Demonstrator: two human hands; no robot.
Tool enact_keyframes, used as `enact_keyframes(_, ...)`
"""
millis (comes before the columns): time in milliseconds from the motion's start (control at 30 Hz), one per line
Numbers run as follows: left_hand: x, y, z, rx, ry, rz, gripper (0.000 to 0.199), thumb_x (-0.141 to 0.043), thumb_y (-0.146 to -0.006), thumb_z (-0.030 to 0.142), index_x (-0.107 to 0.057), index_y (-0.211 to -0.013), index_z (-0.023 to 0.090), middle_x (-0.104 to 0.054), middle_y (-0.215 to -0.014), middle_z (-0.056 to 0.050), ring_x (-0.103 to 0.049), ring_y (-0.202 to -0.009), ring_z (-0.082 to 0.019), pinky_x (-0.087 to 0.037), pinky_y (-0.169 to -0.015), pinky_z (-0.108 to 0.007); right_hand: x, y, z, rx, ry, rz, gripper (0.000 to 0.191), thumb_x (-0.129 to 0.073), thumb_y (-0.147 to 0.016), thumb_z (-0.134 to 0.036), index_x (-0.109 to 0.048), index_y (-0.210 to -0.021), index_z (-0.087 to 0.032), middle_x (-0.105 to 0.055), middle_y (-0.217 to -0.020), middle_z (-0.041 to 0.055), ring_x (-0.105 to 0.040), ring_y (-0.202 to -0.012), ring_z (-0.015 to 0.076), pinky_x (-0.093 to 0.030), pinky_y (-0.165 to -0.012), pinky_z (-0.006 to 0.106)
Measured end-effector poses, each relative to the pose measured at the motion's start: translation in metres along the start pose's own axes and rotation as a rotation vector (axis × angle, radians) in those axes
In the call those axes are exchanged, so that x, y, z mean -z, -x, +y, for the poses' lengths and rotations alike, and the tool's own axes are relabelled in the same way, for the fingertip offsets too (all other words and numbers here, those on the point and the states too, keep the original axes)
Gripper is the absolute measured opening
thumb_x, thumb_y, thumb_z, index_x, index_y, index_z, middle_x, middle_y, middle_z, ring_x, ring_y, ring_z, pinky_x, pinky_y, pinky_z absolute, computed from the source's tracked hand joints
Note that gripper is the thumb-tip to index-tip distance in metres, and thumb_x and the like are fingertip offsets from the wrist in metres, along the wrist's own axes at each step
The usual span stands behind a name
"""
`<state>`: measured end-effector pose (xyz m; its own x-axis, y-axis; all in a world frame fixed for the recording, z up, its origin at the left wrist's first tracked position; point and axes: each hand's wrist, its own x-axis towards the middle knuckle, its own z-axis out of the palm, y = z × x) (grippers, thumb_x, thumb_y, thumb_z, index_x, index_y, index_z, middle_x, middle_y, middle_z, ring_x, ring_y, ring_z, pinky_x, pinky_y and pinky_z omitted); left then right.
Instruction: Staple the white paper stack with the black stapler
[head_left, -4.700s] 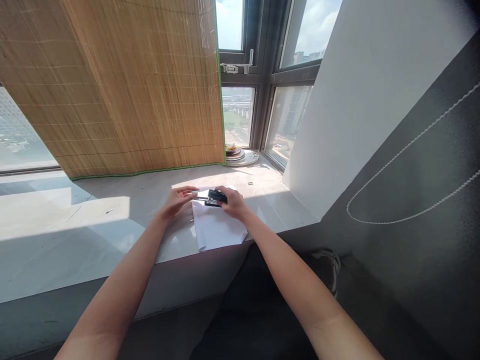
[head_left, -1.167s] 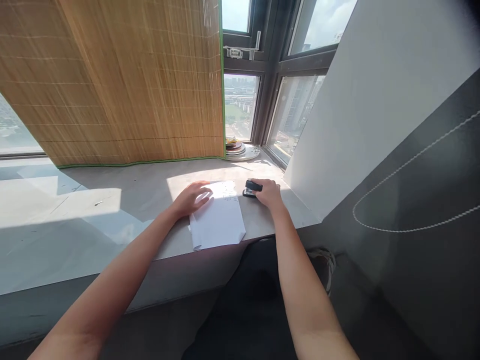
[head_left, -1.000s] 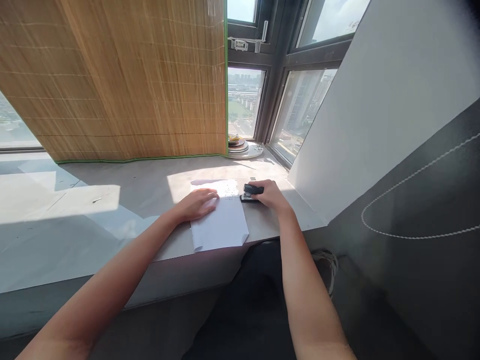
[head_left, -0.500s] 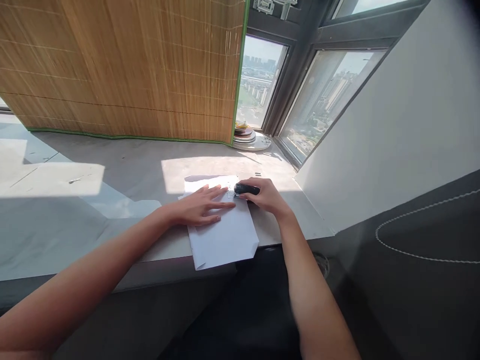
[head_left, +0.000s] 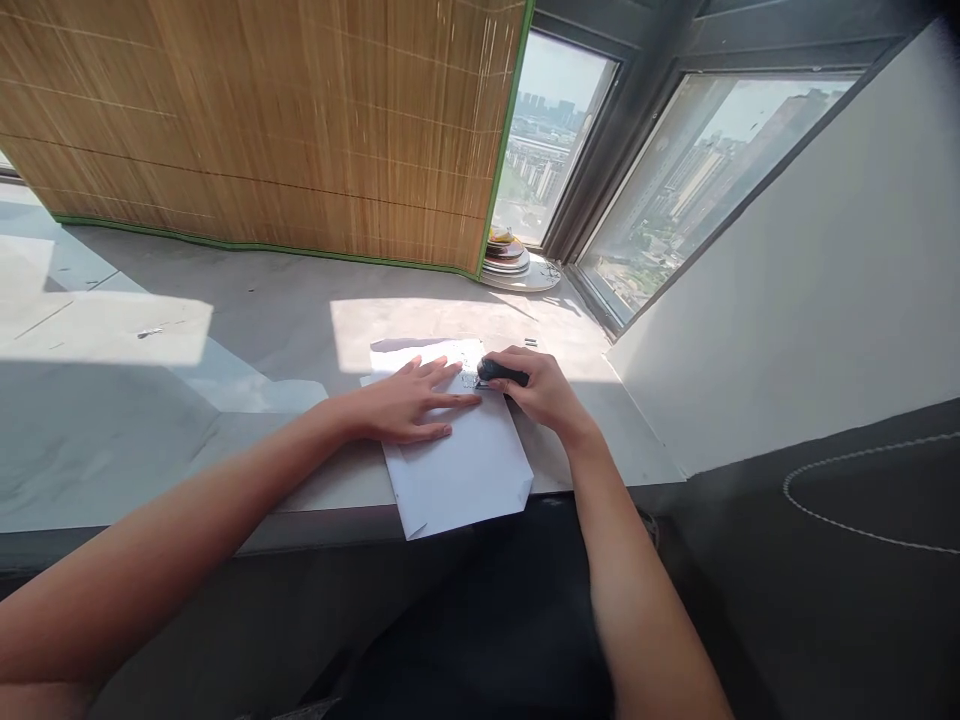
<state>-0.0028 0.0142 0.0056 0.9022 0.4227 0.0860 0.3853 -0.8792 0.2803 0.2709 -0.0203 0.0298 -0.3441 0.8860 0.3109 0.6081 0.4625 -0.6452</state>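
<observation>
A white sheet of paper [head_left: 465, 470], its lower corners folded, lies on the pale ledge and juts past the front edge. My left hand [head_left: 412, 403] rests flat on it, fingers spread. In my right hand [head_left: 544, 388] is a small black stapler [head_left: 502, 372], gripped between thumb and fingers. Its front end sits over the paper's right edge, near the top. Several small staple marks [head_left: 469, 381] show on the paper just left of the stapler; whether its jaws are pressed together cannot be seen.
Two short strips of staples [head_left: 530, 342] lie beyond my right hand. Stacked plates [head_left: 517, 270] stand in the window corner. A bamboo blind [head_left: 262, 130] hangs over the back of the ledge [head_left: 262, 290]. To the right are a white wall [head_left: 787, 250] and a beaded cord [head_left: 795, 490].
The view has tilted and shifted slightly, so everything sits a little differently in the picture. Both hands keep their places on the paper and the stapler.
</observation>
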Motion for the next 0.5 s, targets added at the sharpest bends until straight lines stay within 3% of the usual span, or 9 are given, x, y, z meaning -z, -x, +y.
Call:
enact_keyframes(167,0.003,-0.001,0.003,-0.041,0.024,-0.003,0.058,-0.057,-0.103,0.051,-0.047,-0.160,0.045,-0.030,-0.175,-0.007,-0.029,-0.158,-0.046,-0.023,-0.123,-0.071,-0.003,-0.001,-0.005,0.017,-0.007,-0.047,0.024,-0.064,-0.093,-0.024,-0.079,-0.111,-0.030,-0.075,-0.104,0.0030,-0.065,-0.100,0.0240,-0.051,-0.093,0.038)
enact_keyframes(500,0.003,-0.001,0.003,-0.043,0.037,-0.002,0.056,-0.057,-0.103,0.050,-0.049,-0.158,0.045,-0.032,-0.174,-0.007,-0.031,-0.156,-0.046,-0.023,-0.123,-0.071,-0.012,-0.004,-0.007,0.025,0.022,0.003,0.023,-0.063,-0.093,-0.022,-0.077,-0.109,-0.029,-0.073,-0.103,0.0027,-0.064,-0.098,0.0230,-0.050,-0.091,0.037)
